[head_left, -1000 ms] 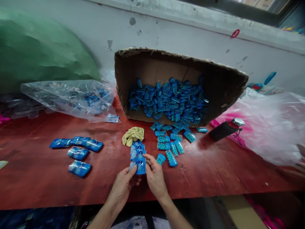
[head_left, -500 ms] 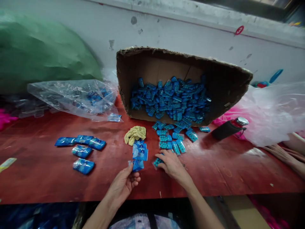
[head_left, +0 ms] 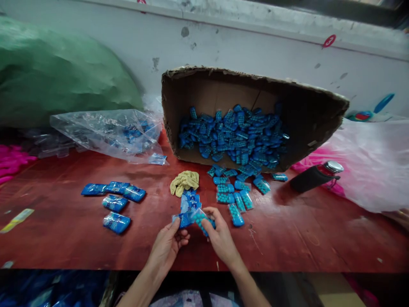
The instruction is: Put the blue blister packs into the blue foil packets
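My left hand (head_left: 166, 244) pinches a small blue printed plastic pouch (head_left: 185, 221) between thumb and fingers. My right hand (head_left: 221, 239) grips a small clear pack of turquoise beads (head_left: 198, 216), its tip touching or just over the pouch's right edge; which one I cannot tell. Behind them, more flat blue pouches (head_left: 189, 200) lie in a stack, partly under a crumpled yellow cloth (head_left: 184, 182). Loose bead packs (head_left: 236, 214) lie right of my right hand, below the cardboard box (head_left: 211, 87) heaped with such packs. Several filled blue pouches (head_left: 116, 222) rest at the left.
A clear plastic bag (head_left: 96, 123) holding blue pouches lies at the back left, before a big green sack (head_left: 64, 76). A dark bottle (head_left: 308, 178) leans on its side at the right, beside a pale plastic bag (head_left: 370, 170). A yellow-white strip (head_left: 17, 219) lies far left.
My right hand has lifted a bead pack off the table and brought it left to the pouch in my left hand. The view has shifted slightly; a person's arm at the right is now mostly hidden.
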### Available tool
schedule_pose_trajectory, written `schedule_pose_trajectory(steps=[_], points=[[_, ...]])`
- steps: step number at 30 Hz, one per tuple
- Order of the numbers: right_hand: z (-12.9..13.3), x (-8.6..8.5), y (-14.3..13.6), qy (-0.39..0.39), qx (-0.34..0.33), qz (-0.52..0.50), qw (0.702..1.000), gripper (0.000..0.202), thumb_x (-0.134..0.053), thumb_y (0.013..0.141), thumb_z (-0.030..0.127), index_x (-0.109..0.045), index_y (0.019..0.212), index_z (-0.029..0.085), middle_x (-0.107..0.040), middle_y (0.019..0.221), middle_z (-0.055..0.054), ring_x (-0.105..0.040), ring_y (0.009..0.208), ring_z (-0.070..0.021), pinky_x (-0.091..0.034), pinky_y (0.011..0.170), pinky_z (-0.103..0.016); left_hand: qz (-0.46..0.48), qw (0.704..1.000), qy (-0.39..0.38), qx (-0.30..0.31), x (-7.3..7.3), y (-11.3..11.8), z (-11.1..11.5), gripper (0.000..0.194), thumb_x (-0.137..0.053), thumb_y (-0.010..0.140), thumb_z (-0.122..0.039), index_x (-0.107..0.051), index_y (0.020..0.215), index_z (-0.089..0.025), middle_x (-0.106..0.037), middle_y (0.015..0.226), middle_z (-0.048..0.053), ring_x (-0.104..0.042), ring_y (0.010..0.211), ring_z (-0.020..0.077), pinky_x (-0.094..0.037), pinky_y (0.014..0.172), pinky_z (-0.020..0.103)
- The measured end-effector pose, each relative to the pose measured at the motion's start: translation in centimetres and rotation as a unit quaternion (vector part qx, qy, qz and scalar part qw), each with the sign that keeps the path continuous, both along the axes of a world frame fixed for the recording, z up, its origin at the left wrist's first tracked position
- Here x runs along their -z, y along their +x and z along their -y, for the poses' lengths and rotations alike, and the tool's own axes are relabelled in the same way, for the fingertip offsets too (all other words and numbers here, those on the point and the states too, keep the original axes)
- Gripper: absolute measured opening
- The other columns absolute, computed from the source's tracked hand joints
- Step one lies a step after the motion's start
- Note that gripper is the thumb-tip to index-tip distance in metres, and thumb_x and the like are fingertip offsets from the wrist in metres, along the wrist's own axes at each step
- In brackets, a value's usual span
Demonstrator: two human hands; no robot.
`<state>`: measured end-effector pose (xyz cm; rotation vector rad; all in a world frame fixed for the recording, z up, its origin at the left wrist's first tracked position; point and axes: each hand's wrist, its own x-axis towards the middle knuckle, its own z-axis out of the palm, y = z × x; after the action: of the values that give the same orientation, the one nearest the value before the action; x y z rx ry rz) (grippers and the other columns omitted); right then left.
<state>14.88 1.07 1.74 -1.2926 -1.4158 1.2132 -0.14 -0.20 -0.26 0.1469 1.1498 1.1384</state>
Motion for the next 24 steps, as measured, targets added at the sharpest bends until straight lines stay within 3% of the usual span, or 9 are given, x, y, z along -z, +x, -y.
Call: schedule_pose_trajectory(steps=[4, 11, 19, 21, 24], points=[[0.8, -0.5, -0.5, 0.015, -0.012, 0.016, 1.0, 0.02, -0.046, 0.082, 0.024, -0.054, 0.101, 0.02, -0.061, 0.093, -0.001, -0.056, 0.085, -0.0153, -0.043, 0.076, -0.025, 0.001, 1.0, 0.015, 0.005, -0.3, -0.1, -0.1, 0.018, -0.066, 0.066, -0.028, -0.058, 0.066, -0.013, -0.06, 0.047, 0.001, -0.058, 0.046, 0.0114, -0.045, 0.042, 0.018], [0.6, -1.0, 0.1, 0.065, -0.027, 0.032, 0.997, 0.022, -0.052, 0.079, 0.02, -0.062, 0.098, 0.024, -0.058, 0.084, -0.001, -0.055, 0.078, -0.0146, -0.044, 0.071, -0.024, -0.019, 0.996, 0.073, 0.042, -1.0, -0.9, -0.4, 0.022, -0.069, 0.062, -0.032, -0.061, 0.065, -0.011, -0.061, 0.051, 0.002, -0.057, 0.049, 0.011, -0.047, 0.046, 0.02], [0.5, -1.4, 0.0, 0.084, -0.042, 0.019, 0.995, 0.023, -0.054, 0.078, 0.02, -0.063, 0.099, 0.025, -0.058, 0.086, -0.002, -0.055, 0.081, -0.016, -0.044, 0.075, -0.027, -0.074, 0.99, 0.116, 0.036, -1.2, -1.2, -0.7, 0.028, -0.072, 0.057, -0.033, -0.065, 0.074, -0.011, -0.067, 0.06, 0.003, -0.06, 0.053, 0.0146, -0.049, 0.052, 0.025], [0.6, -1.2, -0.2, 0.053, -0.029, 0.005, 0.998, 0.022, -0.055, 0.076, 0.021, -0.063, 0.097, 0.023, -0.059, 0.085, -0.001, -0.056, 0.078, -0.0156, -0.045, 0.071, -0.026, -0.094, 0.986, 0.13, 0.04, -1.1, -1.3, -0.7, 0.027, -0.071, 0.058, -0.03, -0.066, 0.077, -0.012, -0.068, 0.066, 0.003, -0.061, 0.06, 0.0157, -0.05, 0.058, 0.026], [0.9, -0.3, -0.8, -0.063, 0.001, -0.042, 0.997, 0.021, -0.051, 0.079, 0.029, -0.057, 0.097, 0.02, -0.058, 0.076, 0.0, -0.052, 0.056, -0.0113, -0.043, 0.05, -0.021, -0.098, 0.984, 0.143, 0.034, -1.2, -1.2, -0.7, 0.023, -0.071, 0.059, -0.026, -0.065, 0.077, -0.013, -0.069, 0.069, 0.002, -0.062, 0.066, 0.015, -0.049, 0.065, 0.024]])
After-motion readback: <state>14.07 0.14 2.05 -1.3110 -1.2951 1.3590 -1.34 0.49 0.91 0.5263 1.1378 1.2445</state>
